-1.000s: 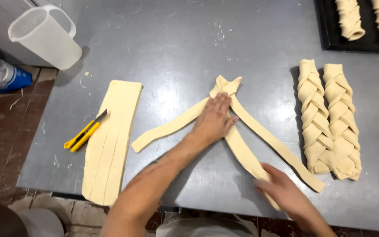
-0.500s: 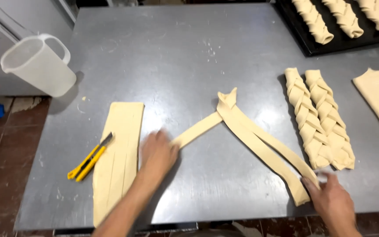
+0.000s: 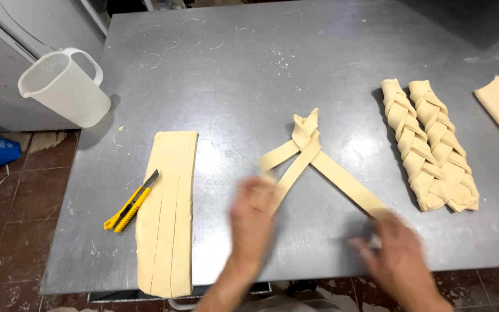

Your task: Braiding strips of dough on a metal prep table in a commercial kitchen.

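Left hand [image 3: 253,222] lies over the near ends of the dough strips [image 3: 304,153], which are crossed and joined at their far end on the steel counter [image 3: 249,63]. The hand is blurred; its fingers [image 3: 255,190] appear curled around one strip end, though the grip cannot be confirmed. Right hand [image 3: 397,254], also blurred, sits at the near end of the rightmost strip; whether its fingers are closed on the dough cannot be told.

Left of the left fingers: a flat dough sheet [image 3: 167,214] slit lengthwise, with a yellow utility knife [image 3: 129,203] touching its left edge. Beyond that, a white plastic jug [image 3: 64,86]. Right of the right fingers, two finished braids [image 3: 428,144] lie side by side, touching.
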